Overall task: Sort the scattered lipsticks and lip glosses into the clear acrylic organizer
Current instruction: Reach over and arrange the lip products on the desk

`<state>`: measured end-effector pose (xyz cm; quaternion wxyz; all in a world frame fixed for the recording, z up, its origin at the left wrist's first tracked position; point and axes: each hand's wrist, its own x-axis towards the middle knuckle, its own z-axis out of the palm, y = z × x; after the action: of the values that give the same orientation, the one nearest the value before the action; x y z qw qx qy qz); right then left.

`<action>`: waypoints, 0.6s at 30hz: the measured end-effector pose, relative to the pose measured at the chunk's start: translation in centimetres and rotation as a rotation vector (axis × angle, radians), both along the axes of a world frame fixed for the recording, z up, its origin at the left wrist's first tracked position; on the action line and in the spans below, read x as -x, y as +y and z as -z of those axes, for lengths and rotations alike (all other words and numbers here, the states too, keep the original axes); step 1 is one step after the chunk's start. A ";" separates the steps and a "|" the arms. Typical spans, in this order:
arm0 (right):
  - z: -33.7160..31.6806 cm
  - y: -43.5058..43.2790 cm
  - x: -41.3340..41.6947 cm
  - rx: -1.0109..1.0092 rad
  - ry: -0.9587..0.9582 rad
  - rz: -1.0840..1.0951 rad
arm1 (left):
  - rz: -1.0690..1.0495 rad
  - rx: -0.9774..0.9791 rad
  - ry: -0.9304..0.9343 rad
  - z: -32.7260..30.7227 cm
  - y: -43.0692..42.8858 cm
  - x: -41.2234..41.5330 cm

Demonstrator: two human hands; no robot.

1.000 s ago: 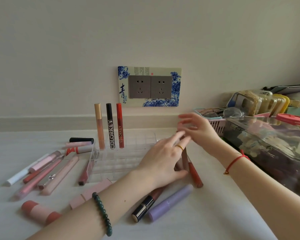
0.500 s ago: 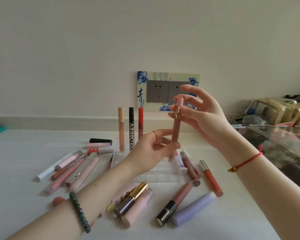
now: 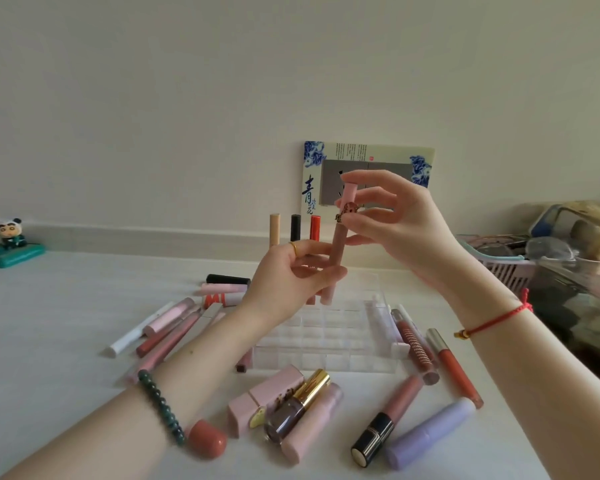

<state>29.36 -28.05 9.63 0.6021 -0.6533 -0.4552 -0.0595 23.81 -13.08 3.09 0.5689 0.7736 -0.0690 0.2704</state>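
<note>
Both hands hold pink lip gloss [image 3: 338, 247] upright above organizer [image 3: 329, 344]: left hand [image 3: 291, 275] grips base, right hand [image 3: 395, 220] pinches cap

A plain cream wall [image 3: 153, 98] is filling the upper half, with soft, even light falling across it. A double socket [image 3: 378, 168] in a blue-and-white floral frame is sitting low on the wall, just above a pale ledge [image 3: 136, 239] that is running along its foot. A white table [image 3: 49, 323] is stretching out below. At far left a small panda figure [image 3: 9, 230] is standing on a green base [image 3: 14, 256]. At right a pink basket [image 3: 506, 273] and a clear box [image 3: 589, 275] are holding blurred clutter
</note>
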 end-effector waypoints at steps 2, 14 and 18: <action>-0.2 0.2 -0.2 -0.039 0.007 -0.001 | -0.056 -0.040 -0.060 -0.1 0.6 0.4; 1.9 1.9 -3.5 -0.046 -0.038 0.191 | -0.407 -0.108 0.070 4.2 10.2 2.4; 2.9 2.3 -4.1 -0.015 -0.042 0.184 | -0.227 -0.145 0.201 4.8 10.4 2.3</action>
<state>33.48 -25.74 6.77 0.5894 -0.6863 -0.4053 -0.1319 21.55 -2.65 -1.70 0.4812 0.8387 0.0567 0.2486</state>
